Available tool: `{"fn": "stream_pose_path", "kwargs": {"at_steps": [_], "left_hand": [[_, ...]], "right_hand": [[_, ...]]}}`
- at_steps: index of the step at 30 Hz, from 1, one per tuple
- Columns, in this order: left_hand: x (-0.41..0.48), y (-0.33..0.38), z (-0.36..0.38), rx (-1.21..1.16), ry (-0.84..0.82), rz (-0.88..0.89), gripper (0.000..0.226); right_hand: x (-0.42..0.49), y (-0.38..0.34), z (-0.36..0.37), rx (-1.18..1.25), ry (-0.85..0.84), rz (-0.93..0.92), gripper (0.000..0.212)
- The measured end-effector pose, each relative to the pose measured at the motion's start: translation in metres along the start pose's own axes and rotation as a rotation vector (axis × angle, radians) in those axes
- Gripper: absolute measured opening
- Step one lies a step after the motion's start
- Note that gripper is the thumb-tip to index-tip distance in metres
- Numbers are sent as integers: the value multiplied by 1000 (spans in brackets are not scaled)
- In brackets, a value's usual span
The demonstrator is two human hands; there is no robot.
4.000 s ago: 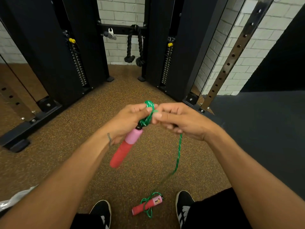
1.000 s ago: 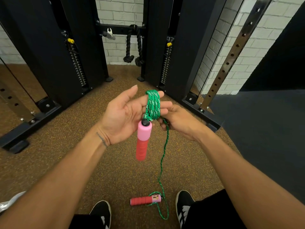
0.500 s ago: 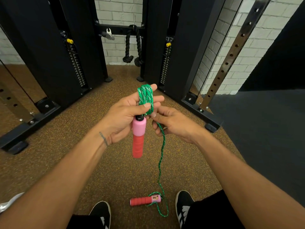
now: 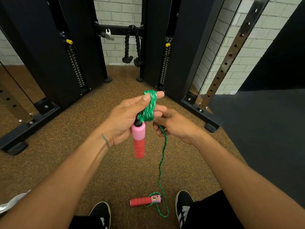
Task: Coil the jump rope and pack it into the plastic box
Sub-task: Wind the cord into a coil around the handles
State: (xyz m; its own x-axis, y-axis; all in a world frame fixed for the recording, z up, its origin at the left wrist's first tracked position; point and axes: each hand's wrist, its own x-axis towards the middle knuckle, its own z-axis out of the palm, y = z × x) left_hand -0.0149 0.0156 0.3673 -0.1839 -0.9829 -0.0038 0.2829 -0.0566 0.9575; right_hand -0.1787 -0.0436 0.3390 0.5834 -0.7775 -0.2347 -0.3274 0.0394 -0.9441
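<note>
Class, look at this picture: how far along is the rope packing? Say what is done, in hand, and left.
Done: several turns of rope wound on the left hand. In hand: the right hand feeds the loose strand. Left: the length down to the floor handle, and boxing; no box is in view.

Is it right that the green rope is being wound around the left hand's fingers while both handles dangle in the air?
Not quite. The head view shows only one handle dangling below the left hand; the other handle lies on the floor. The green rope is wound around the left fingers.
</note>
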Motion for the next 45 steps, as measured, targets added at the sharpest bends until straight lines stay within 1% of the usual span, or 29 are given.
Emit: {"fn": "stream_pose_path", "kwargs": {"at_steps": [3,7,9,11,13,15,19,22,25,27,30,33,35,37,40,45], "left_hand": [[2,-2,1,6,57,4,41],[2,-3,4,-47,87,-6,32],[2,-3,3,-44,116,-16,30],[3,-5,0,-32,158,-22,31],[4,-7,-3,-35,198,-14,33],[5,-7,-5,0,228,-18,35],[6,-9,-7,90,200,-48,35],[6,-10,-8,124,160,-58,34],[4,-9,-8,175,120,-98,33],[3,-10,-8,170,81,-132,36],[0,-10,-3,98,0,-183,37],[-1,-9,-1,50,-68,-211,41],[-1,-7,-3,69,-90,-218,44],[-1,-6,-5,86,-99,-220,44],[-1,-8,-5,80,-98,-209,43],[-3,-6,-4,10,-125,-193,42]], "right_hand": [[-1,0,0,-49,-6,-7,29],[-1,3,7,-177,-19,10,22],[-2,2,9,-371,-3,-56,20],[-4,-2,10,-559,-21,-132,23],[-8,-5,10,-654,-46,-205,27],[-11,-9,8,-702,-53,-281,27],[-14,-14,0,-598,-61,-361,23],[-14,-14,-7,-407,-20,-373,14],[-16,-21,-16,-206,36,-411,14],[-20,-26,-20,-102,66,-462,11],[-20,-29,-20,-26,111,-487,6],[-15,-25,-19,14,138,-459,7],[-13,-22,-20,13,139,-425,10],[-11,-19,-19,-8,134,-386,12],[-9,-18,-19,30,125,-301,16],[-4,-14,-19,48,123,-215,23]]}}
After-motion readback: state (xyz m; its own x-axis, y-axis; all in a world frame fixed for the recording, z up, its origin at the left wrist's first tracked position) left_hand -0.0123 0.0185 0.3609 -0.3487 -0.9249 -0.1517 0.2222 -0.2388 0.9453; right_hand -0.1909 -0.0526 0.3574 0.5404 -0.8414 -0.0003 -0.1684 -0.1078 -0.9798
